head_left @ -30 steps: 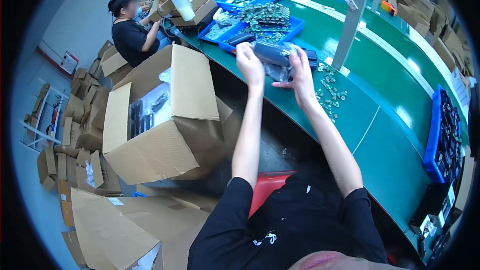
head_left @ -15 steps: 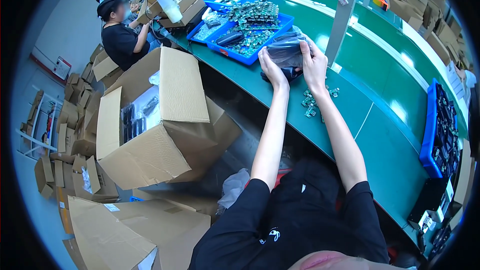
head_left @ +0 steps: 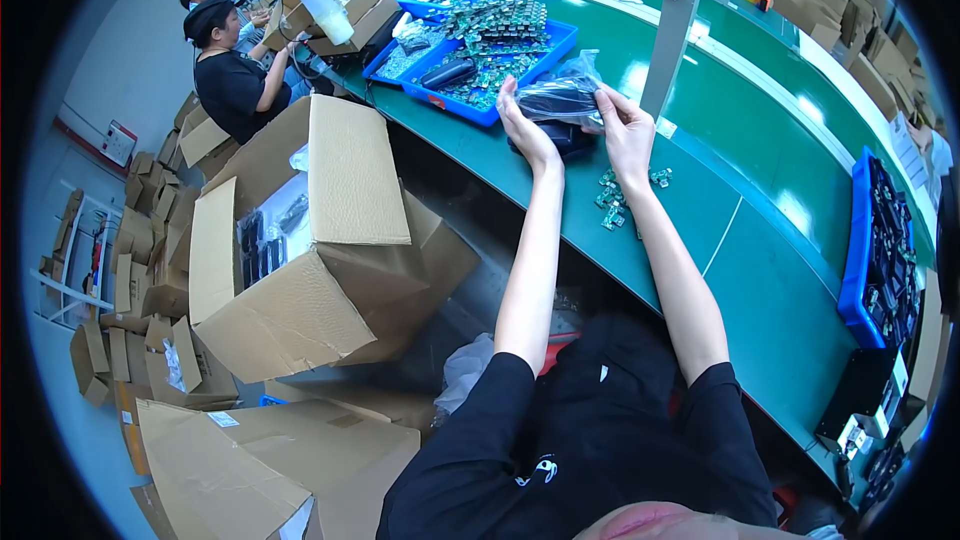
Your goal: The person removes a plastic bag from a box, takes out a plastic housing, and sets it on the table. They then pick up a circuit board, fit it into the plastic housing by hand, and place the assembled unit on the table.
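Bagged black object (head_left: 556, 100); between the fingers (head_left: 611, 107)

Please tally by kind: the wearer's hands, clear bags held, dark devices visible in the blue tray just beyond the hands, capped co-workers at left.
Left hand and right hand: 2
Clear bag: 1
Dark device: 1
Capped co-workers: 2
Total: 6

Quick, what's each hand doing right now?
Left hand: open, fingers extended at the left end of the bagged dark item.
Right hand: closed, holding that item's right end.
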{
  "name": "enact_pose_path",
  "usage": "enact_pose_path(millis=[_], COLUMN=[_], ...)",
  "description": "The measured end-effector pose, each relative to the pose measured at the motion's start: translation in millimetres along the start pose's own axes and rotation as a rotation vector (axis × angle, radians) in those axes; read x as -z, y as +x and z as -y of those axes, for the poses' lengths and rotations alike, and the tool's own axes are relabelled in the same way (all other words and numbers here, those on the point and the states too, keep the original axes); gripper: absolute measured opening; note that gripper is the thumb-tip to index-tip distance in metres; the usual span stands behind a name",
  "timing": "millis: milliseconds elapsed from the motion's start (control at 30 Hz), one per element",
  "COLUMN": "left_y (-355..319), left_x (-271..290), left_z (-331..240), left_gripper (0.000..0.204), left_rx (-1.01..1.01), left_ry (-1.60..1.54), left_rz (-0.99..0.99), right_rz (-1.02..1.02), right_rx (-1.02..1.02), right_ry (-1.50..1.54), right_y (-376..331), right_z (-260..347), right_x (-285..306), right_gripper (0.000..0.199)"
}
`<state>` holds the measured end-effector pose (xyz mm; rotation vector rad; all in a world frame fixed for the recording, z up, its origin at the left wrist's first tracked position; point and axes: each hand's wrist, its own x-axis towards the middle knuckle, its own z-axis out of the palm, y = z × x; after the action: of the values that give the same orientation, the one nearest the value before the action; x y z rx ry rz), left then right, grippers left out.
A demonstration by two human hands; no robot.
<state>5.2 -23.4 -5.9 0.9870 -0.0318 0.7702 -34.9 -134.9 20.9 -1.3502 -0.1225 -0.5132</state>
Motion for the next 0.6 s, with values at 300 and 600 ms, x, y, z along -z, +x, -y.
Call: enact_pose_path(millis=[300, 600], left_y=[-13.4, -13.2], left_x=[10.0, 11.0], left_z=[-7.6, -20.5], left_gripper=[0.040, 0.060], left_rx=[-0.206, -0.537], left_ry=[0.438, 0.700], left_rz=[0.029, 0.175], right_rz=[0.006, 0.148], right_rx=[0.185, 0.468], right_ry=[-0.207, -0.388], right_y=[-6.2, 1.9], right_z=[2.8, 10.8], right_x=[-4.9, -12.5], right_gripper=[0.018, 0.017])
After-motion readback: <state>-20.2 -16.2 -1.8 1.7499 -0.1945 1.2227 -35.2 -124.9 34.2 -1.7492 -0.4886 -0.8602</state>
